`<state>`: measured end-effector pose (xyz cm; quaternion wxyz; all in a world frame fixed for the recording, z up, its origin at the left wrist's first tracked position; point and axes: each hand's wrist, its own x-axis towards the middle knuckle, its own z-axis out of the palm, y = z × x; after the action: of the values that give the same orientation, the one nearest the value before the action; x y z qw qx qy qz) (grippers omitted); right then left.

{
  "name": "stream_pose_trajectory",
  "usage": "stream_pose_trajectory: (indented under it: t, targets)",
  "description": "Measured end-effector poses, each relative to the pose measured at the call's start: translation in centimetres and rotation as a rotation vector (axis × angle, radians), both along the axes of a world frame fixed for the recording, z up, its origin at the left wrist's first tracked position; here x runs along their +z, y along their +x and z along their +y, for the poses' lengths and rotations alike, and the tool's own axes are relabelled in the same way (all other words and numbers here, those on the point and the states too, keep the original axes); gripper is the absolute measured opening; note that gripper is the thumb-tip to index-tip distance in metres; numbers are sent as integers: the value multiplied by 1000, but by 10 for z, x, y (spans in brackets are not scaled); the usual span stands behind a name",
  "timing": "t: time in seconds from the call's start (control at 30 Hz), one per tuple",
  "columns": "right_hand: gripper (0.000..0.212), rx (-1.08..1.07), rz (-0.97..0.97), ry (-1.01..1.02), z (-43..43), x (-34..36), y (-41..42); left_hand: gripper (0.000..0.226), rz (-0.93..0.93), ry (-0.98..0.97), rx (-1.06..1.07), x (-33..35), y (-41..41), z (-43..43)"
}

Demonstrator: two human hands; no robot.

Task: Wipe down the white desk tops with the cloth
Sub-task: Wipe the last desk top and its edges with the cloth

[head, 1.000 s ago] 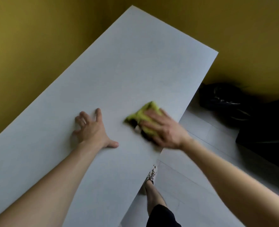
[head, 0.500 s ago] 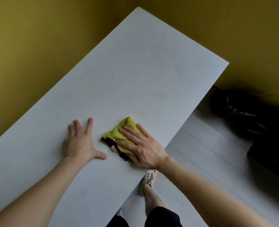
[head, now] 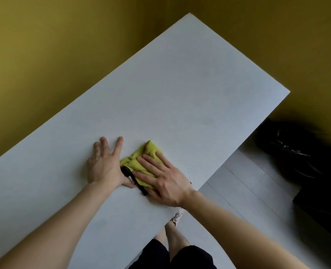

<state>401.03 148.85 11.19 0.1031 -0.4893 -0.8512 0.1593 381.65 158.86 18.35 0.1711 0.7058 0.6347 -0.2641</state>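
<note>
White desk top [head: 180, 90] fills a corner between mustard-yellow walls [head: 44, 45].

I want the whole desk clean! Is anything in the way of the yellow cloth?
Only the left hand, resting flat on the white desk right beside the cloth, on its left. The right hand presses straight on the cloth with nothing between. Toward the far corner, nothing visible blocks it.
</note>
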Motion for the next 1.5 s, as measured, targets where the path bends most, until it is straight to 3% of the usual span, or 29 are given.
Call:
stream_pose_trajectory:
  t: [0.07,0.13,0.2,0.27,0.37,0.4,0.43,0.53,0.6,0.67,0.8,0.87,0.93,1.07,1.13,1.2,1.3,1.37,1.4,1.43,1.5]
  targets:
    - [60,162,10,-13,19,0,20,174,-3,-7,0,2,0,-2]
    - [61,174,-35,13,61,0,53,170,-26,3,6,4,-2,-3]
    - [64,-58,-65,77,120,-4,83,165,-86,7,10,7,-9,1]
    - [65,-447,-91,104,176,-9,97,156,-166,13,48,11,-22,11]
    - [65,-875,-88,97,198,-16,50,145,-186,67,93,17,-44,38]
    - [65,-866,-79,116,184,-13,21,146,-152,85,110,17,-51,49]
    - [65,-727,-65,118,164,-8,-7,150,-110,92,139,17,-57,60]
    - [64,33,-59,19,108,3,-46,166,5,40,219,11,-73,87]
    - [63,379,-28,-2,124,1,-19,169,3,-21,273,4,-81,94]
    - [62,316,-46,37,175,-4,16,166,-27,-33,312,-2,-88,94]
    - [68,-625,-60,56,291,-9,60,168,-16,38,293,-8,-95,90]
    - [67,-792,-92,49,305,-11,47,174,-15,49,300,-9,-96,91]
    - [63,-611,-90,94,276,-5,4,176,-14,44,305,-9,-96,91]
    - [58,330,-63,19,187,6,-56,172,-39,26,296,-10,-98,93]
    - [55,605,-37,12,213,7,-41,173,-29,25,285,-12,-97,92]
    - [56,498,-61,54,271,1,-20,173,-17,29,274,-14,-95,93]
    - [63,-208,-96,100,339,-6,-5,173,-1,26,262,-15,-94,93]
    - [65,-588,-79,90,334,-11,-46,172,-8,18,263,-14,-93,93]
    - [64,-605,-68,86,317,-11,-75,171,-17,15,270,-13,-93,93]
    - [64,-478,-66,82,296,-8,-104,171,-24,18,282,-12,-93,92]
    - [64,17,-51,65,264,-4,-136,168,-42,29,297,-10,-95,92]
